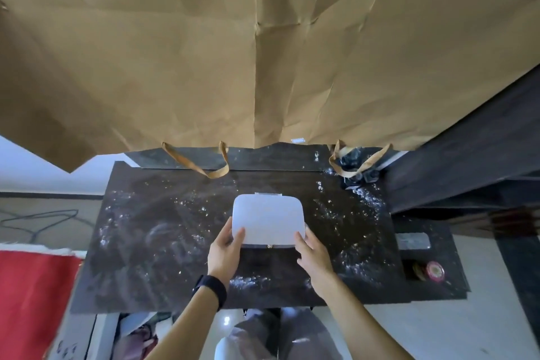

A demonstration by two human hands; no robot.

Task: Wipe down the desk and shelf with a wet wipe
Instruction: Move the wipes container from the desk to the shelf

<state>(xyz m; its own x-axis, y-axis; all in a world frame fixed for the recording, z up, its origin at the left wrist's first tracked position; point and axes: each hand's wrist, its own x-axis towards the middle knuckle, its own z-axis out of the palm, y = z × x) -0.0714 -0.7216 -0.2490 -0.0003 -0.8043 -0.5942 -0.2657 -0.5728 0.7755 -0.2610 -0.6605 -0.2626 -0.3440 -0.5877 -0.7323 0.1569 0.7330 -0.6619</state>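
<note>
The left grip (225,248) is clamped on the near left corner of a white case (268,219), thumb on the lid and fingers curled under the edge. The right grip (314,254) is closed on the near right corner in the same way, thumb on top. A black watch (211,289) sits on the left wrist.

The case is a smooth, flat rectangle with rounded corners and a small gold clasp (269,246) at the middle of its near edge. Whether it rests on the surface or is lifted just off it, I cannot tell.

Under it lies the counter (146,242), dark and matte, at the middle of the view. White dust and crumbs are scattered across it, thickest at the right and along the near edge, with smeared streaks at the left.

To the right stands the dark shelf (467,169), its lower board level with the counter and carrying a grey flat slab (413,241) and a small pink round thing (435,270).

Creased brown paper (204,52) covers the wall behind, with paper loops (198,164) hanging onto the counter's back edge. A red cloth (32,301) shows at the lower left.
</note>
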